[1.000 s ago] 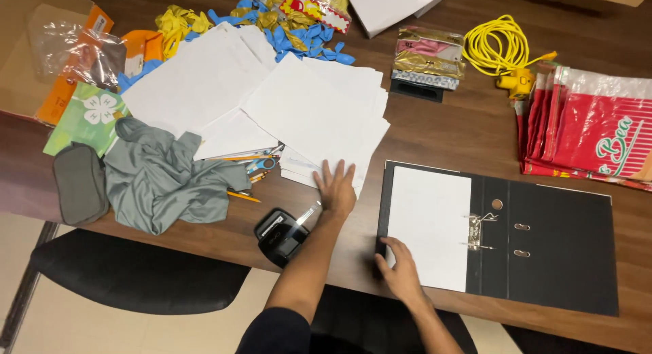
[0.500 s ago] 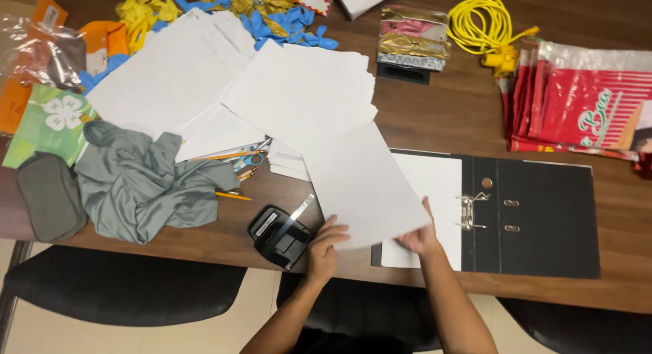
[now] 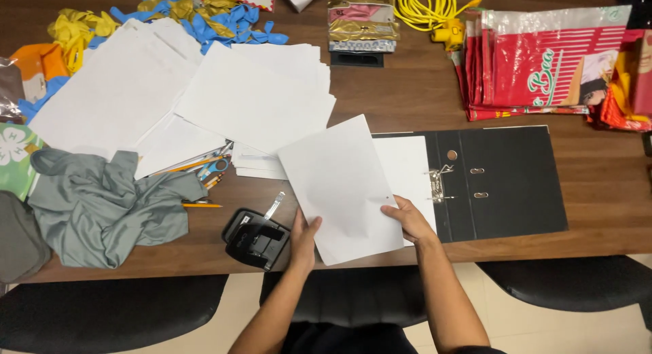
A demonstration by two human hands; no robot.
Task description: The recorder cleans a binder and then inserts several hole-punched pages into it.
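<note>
The sheet point(image 3: 339, 187) is held between both hands, tilted, just above the table edge; its far corner covers part of the paper in the open binder point(image 3: 502, 181). I judge it very light and thin. It bends easily, so it needs support on two sides, and the smooth surface can slip if the pinch is weak. The best places to hold are the two long edges near the lower end, where the hands are now.

The left hand point(image 3: 303, 240) pinches the left lower edge, thumb on top and the other fingers hidden under the paper. The right hand point(image 3: 409, 219) closes on the right edge in the same way, next to two small holes in the sheet. The hands are apart, one on each side of the sheet.

Just left of the left hand stands a black hole punch point(image 3: 257, 237). Beyond the hands lies a spread of loose papers point(image 3: 251, 99).
</note>
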